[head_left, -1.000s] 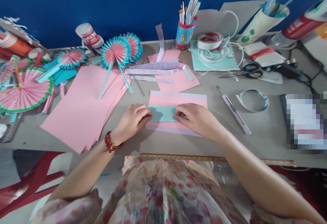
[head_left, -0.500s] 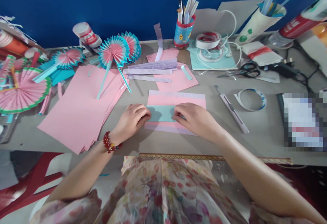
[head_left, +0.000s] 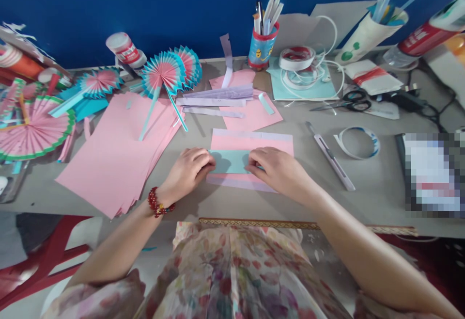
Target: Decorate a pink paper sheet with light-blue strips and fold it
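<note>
A light-blue strip of paper [head_left: 231, 162] lies crosswise over a pink sheet with lilac edges [head_left: 250, 141], whose bands show above and below it. My left hand [head_left: 191, 167], with a red bead bracelet at the wrist, is closed with its fingertips pinching the strip's left end. Farther right, my right hand [head_left: 278, 167] also has curled fingers, pressed together on the strip and covering its right part. The fingertips of both hands are partly hidden, as is what lies under the strip.
To the left are a stack of pink paper [head_left: 109, 154] and pleated paper fans [head_left: 163, 74]. Behind the hands lie lilac strips [head_left: 216, 102]. At right rest a utility knife [head_left: 332, 159], a tape loop [head_left: 358, 142] and scissors [head_left: 350, 102]. A pen cup [head_left: 262, 50] stands at the back.
Both hands hold the same pose on the light-blue strip. The whole view has shifted very slightly.
</note>
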Action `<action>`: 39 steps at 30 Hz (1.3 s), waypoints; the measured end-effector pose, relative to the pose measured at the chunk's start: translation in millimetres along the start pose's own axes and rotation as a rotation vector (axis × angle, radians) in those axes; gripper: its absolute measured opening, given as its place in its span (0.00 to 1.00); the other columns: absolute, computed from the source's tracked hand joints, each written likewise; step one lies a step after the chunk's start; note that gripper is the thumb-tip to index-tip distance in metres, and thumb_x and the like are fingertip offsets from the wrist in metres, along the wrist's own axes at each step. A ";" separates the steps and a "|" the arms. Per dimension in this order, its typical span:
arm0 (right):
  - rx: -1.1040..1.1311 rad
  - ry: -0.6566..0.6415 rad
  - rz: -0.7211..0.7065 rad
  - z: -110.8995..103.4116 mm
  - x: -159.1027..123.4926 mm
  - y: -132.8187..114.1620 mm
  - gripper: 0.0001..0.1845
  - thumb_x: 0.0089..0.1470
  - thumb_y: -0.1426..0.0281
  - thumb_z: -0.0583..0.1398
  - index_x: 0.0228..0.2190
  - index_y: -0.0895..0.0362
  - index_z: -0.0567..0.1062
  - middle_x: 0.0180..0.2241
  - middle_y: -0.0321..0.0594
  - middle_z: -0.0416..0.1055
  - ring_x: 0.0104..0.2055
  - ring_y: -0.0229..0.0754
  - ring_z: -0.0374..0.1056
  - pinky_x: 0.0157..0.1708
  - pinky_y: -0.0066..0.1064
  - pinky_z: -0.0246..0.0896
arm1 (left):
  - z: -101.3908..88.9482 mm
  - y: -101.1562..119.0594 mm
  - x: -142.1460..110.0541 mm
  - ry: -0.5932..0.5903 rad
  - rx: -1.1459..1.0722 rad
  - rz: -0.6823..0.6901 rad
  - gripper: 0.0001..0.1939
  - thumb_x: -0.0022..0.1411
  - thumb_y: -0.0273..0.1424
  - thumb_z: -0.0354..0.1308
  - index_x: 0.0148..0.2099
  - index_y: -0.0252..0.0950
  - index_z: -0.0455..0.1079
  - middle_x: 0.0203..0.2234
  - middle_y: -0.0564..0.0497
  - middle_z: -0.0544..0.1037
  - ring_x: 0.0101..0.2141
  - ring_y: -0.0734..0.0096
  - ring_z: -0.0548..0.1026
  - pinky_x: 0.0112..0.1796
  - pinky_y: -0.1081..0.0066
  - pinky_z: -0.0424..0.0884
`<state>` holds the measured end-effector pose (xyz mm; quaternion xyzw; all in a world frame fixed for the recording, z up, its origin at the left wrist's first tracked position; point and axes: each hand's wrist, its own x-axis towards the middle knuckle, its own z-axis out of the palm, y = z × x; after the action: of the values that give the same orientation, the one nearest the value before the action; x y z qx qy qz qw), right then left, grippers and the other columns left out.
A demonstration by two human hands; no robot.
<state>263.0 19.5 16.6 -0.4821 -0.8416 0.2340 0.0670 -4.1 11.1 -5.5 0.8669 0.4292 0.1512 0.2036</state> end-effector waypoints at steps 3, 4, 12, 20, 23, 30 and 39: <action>0.000 0.005 -0.001 0.9 -0.1 0.2 0.07 0.59 0.73 0.58 0.29 0.55 0.69 0.31 0.38 0.72 0.36 0.43 0.67 0.36 0.31 0.53 | -0.3 0.4 0.0 -0.004 0.006 0.003 0.08 0.73 0.30 0.50 0.40 0.36 0.68 0.36 0.50 0.75 0.38 0.66 0.72 0.41 0.67 0.61; 0.001 0.008 -0.004 1.4 -0.3 0.4 0.07 0.59 0.73 0.58 0.29 0.55 0.69 0.31 0.38 0.72 0.36 0.43 0.67 0.35 0.31 0.53 | -0.4 0.6 0.0 -0.003 0.010 0.003 0.08 0.73 0.30 0.50 0.40 0.36 0.68 0.36 0.50 0.75 0.38 0.66 0.71 0.41 0.67 0.61; -0.002 0.032 -0.015 4.5 -1.6 4.9 0.06 0.60 0.72 0.60 0.30 0.55 0.69 0.31 0.38 0.72 0.37 0.44 0.67 0.36 0.31 0.54 | 2.0 3.9 -2.5 0.041 0.173 0.115 0.10 0.73 0.28 0.48 0.47 0.37 0.72 0.41 0.47 0.74 0.41 0.64 0.70 0.44 0.64 0.63; 0.008 0.014 0.012 1.0 -3.1 5.8 0.05 0.59 0.70 0.60 0.30 0.55 0.69 0.32 0.39 0.73 0.37 0.43 0.68 0.35 0.30 0.53 | 6.2 8.1 -2.0 -0.043 0.341 0.380 0.19 0.73 0.26 0.49 0.62 0.45 0.67 0.49 0.49 0.74 0.49 0.62 0.66 0.56 0.59 0.60; 0.049 0.007 0.016 -4.5 -10.5 15.5 0.03 0.59 0.70 0.59 0.32 0.54 0.71 0.33 0.37 0.74 0.36 0.41 0.69 0.34 0.29 0.53 | 6.0 8.3 -1.7 -0.054 0.355 0.384 0.19 0.73 0.25 0.49 0.62 0.43 0.67 0.50 0.48 0.74 0.49 0.62 0.67 0.56 0.59 0.60; 0.101 0.024 0.010 -14.9 -27.6 37.4 0.05 0.58 0.71 0.56 0.31 0.54 0.71 0.31 0.36 0.74 0.33 0.40 0.68 0.33 0.28 0.53 | 8.2 6.6 -0.5 -0.044 0.283 0.407 0.18 0.72 0.22 0.46 0.59 0.39 0.69 0.48 0.46 0.75 0.49 0.63 0.68 0.55 0.59 0.62; 0.134 0.064 0.046 -9.7 -27.4 36.5 0.05 0.56 0.74 0.56 0.30 0.54 0.71 0.31 0.35 0.74 0.33 0.38 0.67 0.32 0.27 0.52 | 6.1 7.2 1.7 -0.045 0.226 0.413 0.18 0.72 0.22 0.46 0.58 0.38 0.70 0.47 0.45 0.75 0.48 0.61 0.69 0.54 0.59 0.64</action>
<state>309.1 15.1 11.5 -0.5030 -0.8101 0.2758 0.1207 4.4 7.2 -7.2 0.9568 0.2521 0.1213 0.0794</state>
